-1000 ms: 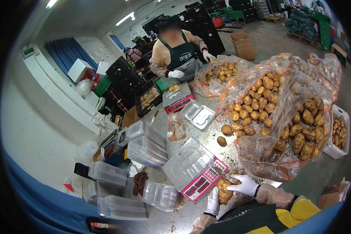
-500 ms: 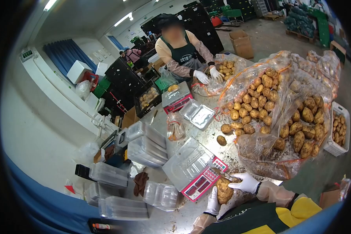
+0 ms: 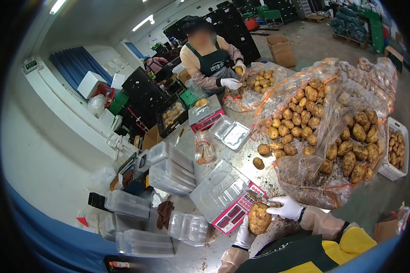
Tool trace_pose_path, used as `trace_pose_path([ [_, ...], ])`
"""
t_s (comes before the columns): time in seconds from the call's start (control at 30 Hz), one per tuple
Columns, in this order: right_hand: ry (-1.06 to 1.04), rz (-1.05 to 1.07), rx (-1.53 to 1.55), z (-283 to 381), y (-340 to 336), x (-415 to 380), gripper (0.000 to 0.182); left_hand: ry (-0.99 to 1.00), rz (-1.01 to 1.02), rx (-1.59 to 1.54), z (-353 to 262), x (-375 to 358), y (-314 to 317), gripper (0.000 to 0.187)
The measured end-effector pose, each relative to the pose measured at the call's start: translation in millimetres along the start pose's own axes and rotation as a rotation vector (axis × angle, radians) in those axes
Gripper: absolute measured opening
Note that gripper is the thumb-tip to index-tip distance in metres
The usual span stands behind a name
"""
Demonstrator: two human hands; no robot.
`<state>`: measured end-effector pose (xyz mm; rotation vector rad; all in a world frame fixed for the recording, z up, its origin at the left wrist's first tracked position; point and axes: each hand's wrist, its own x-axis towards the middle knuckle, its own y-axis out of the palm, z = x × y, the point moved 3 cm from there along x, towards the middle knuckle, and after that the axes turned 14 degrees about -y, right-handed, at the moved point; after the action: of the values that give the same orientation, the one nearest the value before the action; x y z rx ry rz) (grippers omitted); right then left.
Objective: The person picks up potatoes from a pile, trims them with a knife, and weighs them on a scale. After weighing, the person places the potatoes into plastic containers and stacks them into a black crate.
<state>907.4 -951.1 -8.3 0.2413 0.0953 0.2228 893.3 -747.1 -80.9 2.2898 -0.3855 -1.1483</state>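
Observation:
A large, soil-specked potato (image 3: 259,218) rests in my left hand (image 3: 245,234), whose white-gloved fingers close round its lower side. My right hand (image 3: 288,208), gloved too, is closed on a thin grey tool (image 3: 269,203) at the potato's upper right; its exact kind I cannot make out. Just beyond the potato stands a pink-and-white digital scale (image 3: 234,216) with an open clear plastic box (image 3: 221,186) on its plate. Beside it lies a clear clamshell box (image 3: 188,228). Dark crumbs of soil are scattered on the metal table (image 3: 191,258) around my hands.
Large plastic bags of potatoes (image 3: 351,150) fill the table's right side, with a white crate (image 3: 394,166) of potatoes beyond. Stacked clear boxes (image 3: 171,170) stand left. Across the table a co-worker (image 3: 212,63) handles potatoes near a second scale (image 3: 207,119).
The potato in my hands has turned and come slightly up, with more of its face showing. My left hand has shifted a little left. The co-worker has lifted a potato.

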Motion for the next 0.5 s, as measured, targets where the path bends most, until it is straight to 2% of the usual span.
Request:
trace_pose_path([
  [0.1, 0.006, 0.04, -0.081, 18, 0, 5, 0.043, -0.037, 0.172, -0.098, -13, -5, -4, 0.059],
  [0.13, 0.006, 0.054, -0.122, 21, 0, 5, 0.042, -0.022, 0.173, -0.154, -17, -4, -3, 0.06],
  [0.27, -0.247, 0.187, -0.202, 17, 0, 24, 0.039, 0.056, 0.196, -0.261, -40, -8, 6, 0.06],
  [0.3, -0.198, 0.136, -0.136, 23, 3, 25, 0.039, 0.037, 0.242, -0.222, -48, -11, 11, 0.061],
  [0.43, -0.248, 0.029, -0.037, 14, 3, 51, 0.038, -0.128, 0.452, -0.125, -60, -25, 31, 0.074],
  [0.47, -0.375, 0.005, -0.241, 9, 0, 58, 0.037, -0.104, 0.454, -0.128, -60, -26, 31, 0.074],
  [0.5, -0.375, -0.001, -0.217, 21, 4, 54, 0.037, -0.08, 0.457, -0.131, -60, -25, 31, 0.075],
])
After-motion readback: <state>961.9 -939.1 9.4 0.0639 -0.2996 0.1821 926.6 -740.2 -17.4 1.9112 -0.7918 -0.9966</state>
